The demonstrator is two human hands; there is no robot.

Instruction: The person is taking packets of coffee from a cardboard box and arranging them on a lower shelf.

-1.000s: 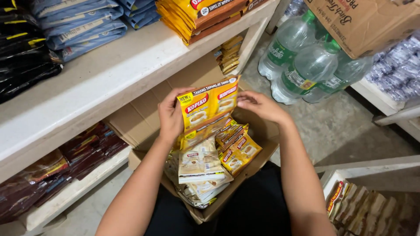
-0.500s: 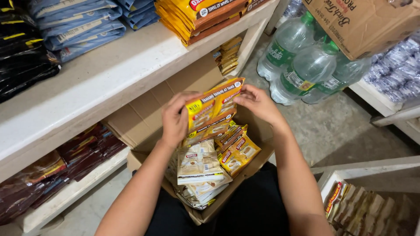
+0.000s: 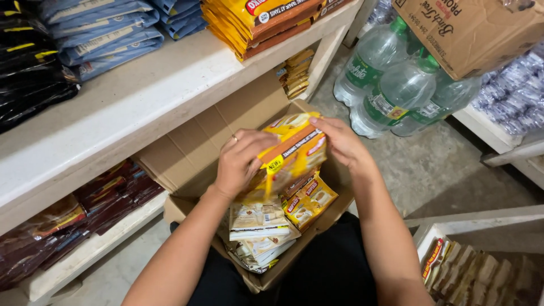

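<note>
Both my hands hold a stack of yellow-orange sachet packs (image 3: 294,150) above an open cardboard box (image 3: 187,164) on my lap. My left hand (image 3: 241,161), with a ring on one finger, grips the stack's left side. My right hand (image 3: 343,144) grips its upper right end. The stack is tilted, with its top end turned away from me. Inside the box lie more yellow sachets (image 3: 309,201) and pale cream sachets (image 3: 258,221).
A white shelf (image 3: 113,119) at left carries blue packs (image 3: 96,34), black packs (image 3: 28,73) and orange packs (image 3: 260,20). Dark brown packs (image 3: 85,215) fill the lower shelf. Water bottles (image 3: 391,85) stand on the concrete floor. A cardboard carton (image 3: 470,28) is top right.
The stack of yellow sachets has been lifted slightly and tipped from facing me to lying more edge-on. Both hands kept their grip.
</note>
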